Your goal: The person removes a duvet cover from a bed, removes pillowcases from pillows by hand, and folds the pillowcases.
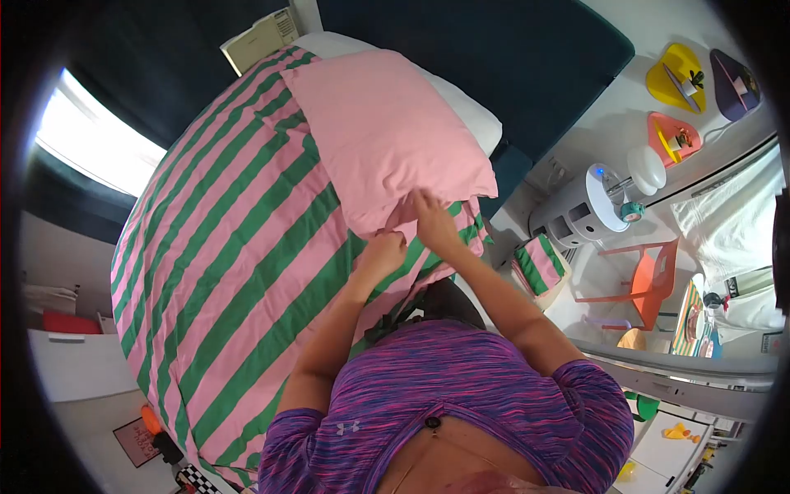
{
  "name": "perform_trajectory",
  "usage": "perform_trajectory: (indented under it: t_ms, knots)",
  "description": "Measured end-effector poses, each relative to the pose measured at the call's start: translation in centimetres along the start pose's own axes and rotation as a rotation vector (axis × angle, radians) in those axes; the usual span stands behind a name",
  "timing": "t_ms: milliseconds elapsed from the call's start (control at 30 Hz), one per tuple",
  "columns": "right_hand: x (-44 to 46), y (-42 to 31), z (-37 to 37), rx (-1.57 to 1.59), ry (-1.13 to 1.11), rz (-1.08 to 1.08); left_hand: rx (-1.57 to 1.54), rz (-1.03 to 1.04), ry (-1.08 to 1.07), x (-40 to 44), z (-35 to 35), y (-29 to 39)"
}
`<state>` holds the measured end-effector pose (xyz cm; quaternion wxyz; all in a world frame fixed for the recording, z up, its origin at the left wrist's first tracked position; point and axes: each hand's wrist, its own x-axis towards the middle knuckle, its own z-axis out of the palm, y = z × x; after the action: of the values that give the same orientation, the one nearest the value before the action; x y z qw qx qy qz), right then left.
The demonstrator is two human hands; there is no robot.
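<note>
A plump pink pillow in its pillowcase point(378, 123) lies on the bed, its open end towards me. My left hand point(383, 253) is closed on the near edge of the pillowcase, at the left part of the opening. Just beside it, slightly farther forward, my right hand point(432, 218) pinches the same edge, fingers bent into the creased fabric. The cloth between the hands is bunched. Beneath lies a pink and green striped duvet point(239, 272). Part of a white pillow point(477, 115) shows behind the pink one.
A dark upholstered headboard point(485, 49) stands behind the pillows. To the right are a round white side cabinet point(580, 218), a box with folded striped cloth point(539, 267) and an orange chair point(646, 284). Coloured shelves point(676, 78) hang on the wall. A cream appliance point(262, 41) is at the far left corner.
</note>
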<state>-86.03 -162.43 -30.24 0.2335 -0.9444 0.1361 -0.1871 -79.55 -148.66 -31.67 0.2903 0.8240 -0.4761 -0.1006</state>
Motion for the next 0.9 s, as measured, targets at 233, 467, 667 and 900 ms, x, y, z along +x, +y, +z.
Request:
perform_trajectory:
  t_ms: [233, 467, 667, 900]
  knots:
    - [4.8, 0.1, -2.4, 0.075, 0.361, -0.330, 0.233, 0.162, 0.268, 3.5, -1.2, 2.8]
    - [3.9, 3.7, 1.0, 0.412, -0.108, -0.244, 0.384, 0.033, 0.236, 2.4, -3.7, 0.8]
    - [1.2, -0.6, 2.2, -0.094, -0.062, -0.512, 0.517, 0.274, -0.031, -4.1, -2.1, -2.9]
    - [6.0, -1.2, 1.2, -0.339, -0.140, -0.253, 0.397, 0.293, 0.122, -2.7, -6.4, 0.3]
